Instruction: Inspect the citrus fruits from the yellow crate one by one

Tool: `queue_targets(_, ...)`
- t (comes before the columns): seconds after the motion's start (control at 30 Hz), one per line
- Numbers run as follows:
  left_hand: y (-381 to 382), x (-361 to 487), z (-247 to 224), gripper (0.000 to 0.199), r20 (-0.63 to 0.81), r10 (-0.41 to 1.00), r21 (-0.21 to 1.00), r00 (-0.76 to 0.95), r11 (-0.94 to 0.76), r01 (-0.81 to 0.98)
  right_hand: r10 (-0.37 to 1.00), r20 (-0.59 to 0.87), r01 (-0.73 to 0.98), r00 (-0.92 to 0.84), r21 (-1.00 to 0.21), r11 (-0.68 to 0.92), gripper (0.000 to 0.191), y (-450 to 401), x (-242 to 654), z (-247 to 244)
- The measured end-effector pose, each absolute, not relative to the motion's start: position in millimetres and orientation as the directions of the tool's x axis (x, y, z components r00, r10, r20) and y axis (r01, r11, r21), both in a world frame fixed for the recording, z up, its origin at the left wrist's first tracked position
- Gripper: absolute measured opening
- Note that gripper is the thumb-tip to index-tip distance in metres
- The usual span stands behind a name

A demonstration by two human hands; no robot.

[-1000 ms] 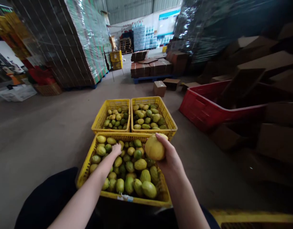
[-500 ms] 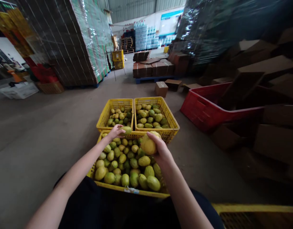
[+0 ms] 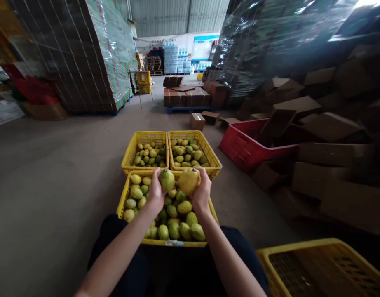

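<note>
From the head camera, your left hand (image 3: 155, 193) was closed around a greenish fruit (image 3: 167, 180), and your right hand (image 3: 202, 192) was wrapped round a larger yellow fruit (image 3: 188, 180). You held the two side by side, almost touching, lifted above the far end of the near yellow crate (image 3: 123, 201). That pairing at eye line looked like a comparison of colour or size, though this is only a judgement. The near crate sat just in front of your knees, heaped with mixed green and yellow fruit, so both hands could dip into it without a stretch. Two more yellow crates stood just beyond it, the left crate (image 3: 130, 150) and the right crate (image 3: 212, 153), set rim to rim and each part filled with similar fruit, close enough to drop into from where you sat. A fourth yellow crate (image 3: 296, 248) lay at your right side. A red crate (image 3: 244, 147) rested by stacked cardboard boxes (image 3: 329, 154) further right.
</note>
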State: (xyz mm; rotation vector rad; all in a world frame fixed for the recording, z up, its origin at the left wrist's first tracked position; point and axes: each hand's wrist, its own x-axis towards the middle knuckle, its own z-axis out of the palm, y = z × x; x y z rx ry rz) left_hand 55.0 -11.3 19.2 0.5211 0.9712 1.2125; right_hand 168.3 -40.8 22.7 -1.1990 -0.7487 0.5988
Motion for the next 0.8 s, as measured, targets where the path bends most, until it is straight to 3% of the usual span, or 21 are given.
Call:
queue_targets(0.23,-3.9,54.4,4.6,0.037,-0.024,0.974,0.942,-0.224,-0.053,-0.332,0.695,0.458,0.239,0.554,-0.887,0.394,0.042,-36.4,146.4,24.7)
queue_targets(0.53,-11.5,50.3,18.1,0.040,0.163,0.972,0.951,-0.169,-0.200,-0.236,0.652,0.486,0.232,0.582,-0.868,0.439,0.044,-34.2,141.9,12.3)
queue_targets(0.8,-17.8,52.9,28.7,0.040,0.199,0.963,0.939,-0.183,-0.241,-0.247,0.635,0.502,0.240,0.588,-0.857,0.456,0.044,-46.8,142.0,18.0)
